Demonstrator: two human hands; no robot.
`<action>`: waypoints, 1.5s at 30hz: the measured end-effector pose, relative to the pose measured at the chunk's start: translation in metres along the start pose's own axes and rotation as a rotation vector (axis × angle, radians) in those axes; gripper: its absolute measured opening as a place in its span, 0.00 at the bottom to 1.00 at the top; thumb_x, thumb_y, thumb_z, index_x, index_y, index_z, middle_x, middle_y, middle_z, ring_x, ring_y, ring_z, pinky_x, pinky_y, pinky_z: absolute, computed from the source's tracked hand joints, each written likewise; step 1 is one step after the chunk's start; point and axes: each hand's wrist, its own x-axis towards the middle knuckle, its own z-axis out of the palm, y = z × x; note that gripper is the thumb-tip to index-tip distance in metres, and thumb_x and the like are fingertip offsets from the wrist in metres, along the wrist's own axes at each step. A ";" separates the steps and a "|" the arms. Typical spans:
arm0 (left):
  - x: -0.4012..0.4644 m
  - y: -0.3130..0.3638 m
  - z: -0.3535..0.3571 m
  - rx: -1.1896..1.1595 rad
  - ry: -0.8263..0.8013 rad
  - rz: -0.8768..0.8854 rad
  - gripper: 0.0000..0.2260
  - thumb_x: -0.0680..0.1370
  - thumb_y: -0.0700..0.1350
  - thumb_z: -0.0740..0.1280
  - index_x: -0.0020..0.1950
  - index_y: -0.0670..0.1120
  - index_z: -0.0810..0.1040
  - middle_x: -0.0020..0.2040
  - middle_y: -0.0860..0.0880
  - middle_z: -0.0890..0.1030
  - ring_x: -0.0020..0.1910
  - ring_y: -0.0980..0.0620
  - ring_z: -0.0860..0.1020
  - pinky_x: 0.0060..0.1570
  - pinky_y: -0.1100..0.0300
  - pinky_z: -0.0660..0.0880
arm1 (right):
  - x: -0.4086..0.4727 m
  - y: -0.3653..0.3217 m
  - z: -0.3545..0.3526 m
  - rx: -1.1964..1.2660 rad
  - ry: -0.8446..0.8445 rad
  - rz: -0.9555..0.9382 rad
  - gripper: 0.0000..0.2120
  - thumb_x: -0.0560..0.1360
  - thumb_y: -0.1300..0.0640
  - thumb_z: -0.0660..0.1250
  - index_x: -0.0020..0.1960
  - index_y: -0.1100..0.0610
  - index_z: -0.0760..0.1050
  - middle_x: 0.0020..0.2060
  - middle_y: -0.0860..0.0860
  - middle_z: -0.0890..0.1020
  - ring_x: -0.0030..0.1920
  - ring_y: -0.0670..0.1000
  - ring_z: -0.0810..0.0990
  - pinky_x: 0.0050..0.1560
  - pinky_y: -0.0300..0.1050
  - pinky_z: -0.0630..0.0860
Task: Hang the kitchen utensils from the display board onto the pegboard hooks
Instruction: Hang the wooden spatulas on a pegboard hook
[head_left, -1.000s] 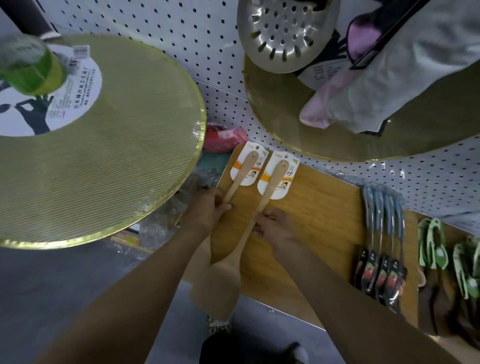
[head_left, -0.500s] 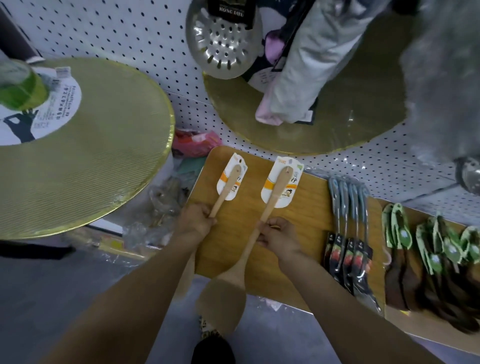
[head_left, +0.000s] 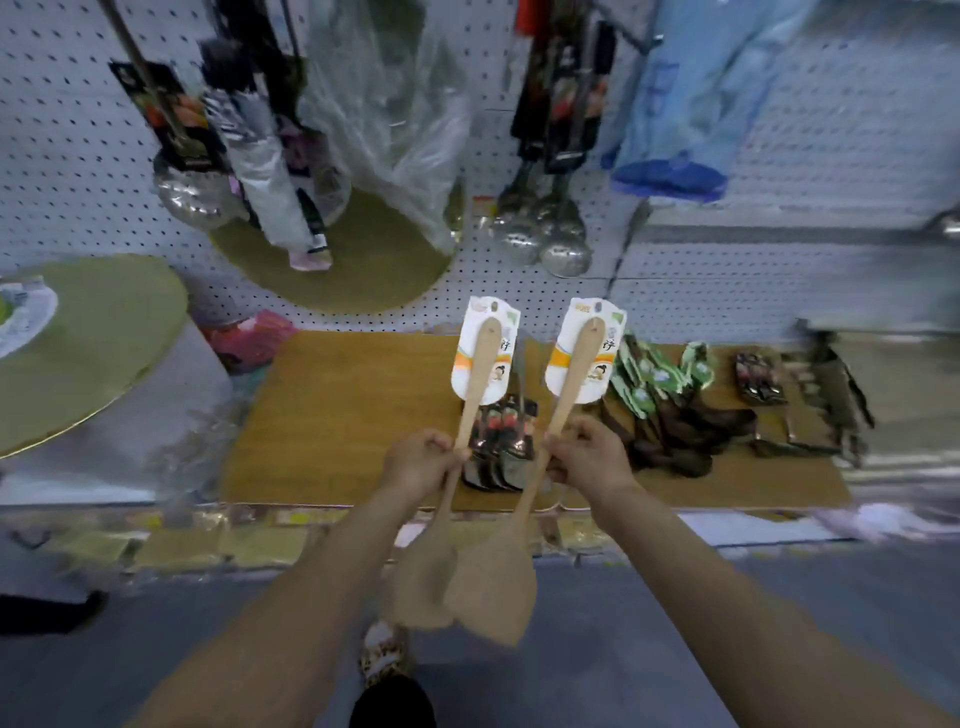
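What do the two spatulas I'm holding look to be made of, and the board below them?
Left spatula and right spatula: pale, matte, probably unfinished wood, with paper label cards. Display board: wood-look brown grain, maybe bamboo or laminate; blur leaves it open.

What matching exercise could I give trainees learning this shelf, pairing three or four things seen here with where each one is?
Things:
1. left wooden spatula
2. right wooden spatula
3. metal ladles
4. dark packaged utensils

Places:
A. hanging on the pegboard
B. lying on the wooden display board
C. gripped in the right hand
D. gripped in the left hand

Pairs: 1-D, 2-C, 3-A, 4-B
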 end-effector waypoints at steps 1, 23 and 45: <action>-0.011 0.015 0.016 0.012 -0.017 0.040 0.12 0.70 0.44 0.78 0.35 0.48 0.74 0.38 0.46 0.82 0.39 0.47 0.79 0.45 0.48 0.79 | -0.006 -0.005 -0.021 0.017 0.006 -0.027 0.05 0.78 0.65 0.70 0.52 0.62 0.76 0.37 0.56 0.82 0.29 0.50 0.79 0.32 0.44 0.78; -0.152 0.343 0.500 0.001 -0.513 0.574 0.07 0.73 0.37 0.75 0.44 0.42 0.76 0.47 0.35 0.83 0.47 0.38 0.84 0.48 0.40 0.81 | -0.031 -0.050 -0.582 0.359 0.655 -0.419 0.08 0.82 0.59 0.65 0.46 0.58 0.79 0.39 0.55 0.81 0.40 0.54 0.81 0.46 0.50 0.82; -0.122 0.516 0.883 0.086 -0.504 0.560 0.09 0.72 0.39 0.76 0.40 0.44 0.76 0.37 0.44 0.82 0.42 0.42 0.84 0.46 0.39 0.81 | 0.162 -0.081 -0.990 0.344 0.594 -0.330 0.14 0.76 0.45 0.72 0.45 0.56 0.81 0.36 0.54 0.81 0.32 0.51 0.77 0.34 0.46 0.76</action>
